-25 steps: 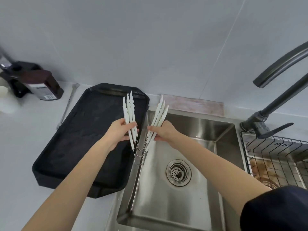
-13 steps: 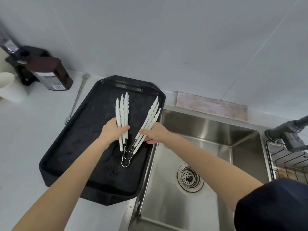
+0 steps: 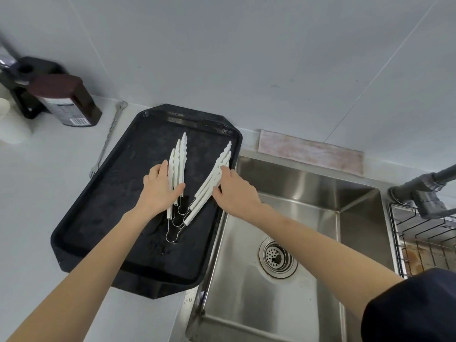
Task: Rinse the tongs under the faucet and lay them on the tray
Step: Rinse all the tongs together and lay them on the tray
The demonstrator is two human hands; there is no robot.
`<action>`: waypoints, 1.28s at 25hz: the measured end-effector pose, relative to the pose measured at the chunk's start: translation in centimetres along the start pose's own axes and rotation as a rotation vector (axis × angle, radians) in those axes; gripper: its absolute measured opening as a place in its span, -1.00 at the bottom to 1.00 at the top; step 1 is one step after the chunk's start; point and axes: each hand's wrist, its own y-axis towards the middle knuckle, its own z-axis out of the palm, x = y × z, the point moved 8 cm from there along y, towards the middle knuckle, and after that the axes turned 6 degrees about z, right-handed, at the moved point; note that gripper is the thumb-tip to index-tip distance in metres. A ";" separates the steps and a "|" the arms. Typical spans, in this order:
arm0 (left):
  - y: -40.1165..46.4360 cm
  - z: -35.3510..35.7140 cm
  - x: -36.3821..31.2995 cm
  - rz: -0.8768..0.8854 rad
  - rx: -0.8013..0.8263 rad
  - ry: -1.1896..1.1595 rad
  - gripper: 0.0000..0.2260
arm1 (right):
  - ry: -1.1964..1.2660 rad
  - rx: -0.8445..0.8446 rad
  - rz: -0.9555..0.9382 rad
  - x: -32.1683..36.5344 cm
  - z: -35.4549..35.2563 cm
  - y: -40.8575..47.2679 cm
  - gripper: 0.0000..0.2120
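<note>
Item one, sink (image 3: 308, 201): stainless basin immediately right of the tray, holding nothing but its drain strainer (image 3: 276, 257); faucet (image 3: 419, 191) base at the sink's far right corner, no water seen running. Item two, tray (image 3: 81, 233): black, shallow-rimmed, wet-speckled, holding the tongs only. Item three, tongs (image 3: 197, 201): several white pairs nested as a V on the tray floor, wire loop hinges toward the tray's near end, serrated tips toward its far end; judged light, springy, stiff-armed and slippery when wet, best taken by both arm bundles mid-length. Left hand (image 3: 160, 191) lies flat on the left bundle, fingers straight. Right hand (image 3: 237, 191) touches the right bundle with fingers bent; whether it pinches or merely rests is unclear.
</note>
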 end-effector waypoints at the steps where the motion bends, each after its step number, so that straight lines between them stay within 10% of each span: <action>1: -0.6 -0.1 -0.3 0.058 -0.019 0.052 -0.34 | -0.088 -0.041 -0.070 0.4 0.4 -0.5 -0.50; 6: -2.6 2.4 -0.2 0.334 0.033 0.359 -0.12 | -0.295 -0.015 -0.256 0.6 4.4 -0.9 -0.34; 32: 1.9 2.4 -3.7 0.207 0.136 0.456 -0.42 | -0.223 -0.105 -0.202 -2.6 -0.6 2.5 -0.40</action>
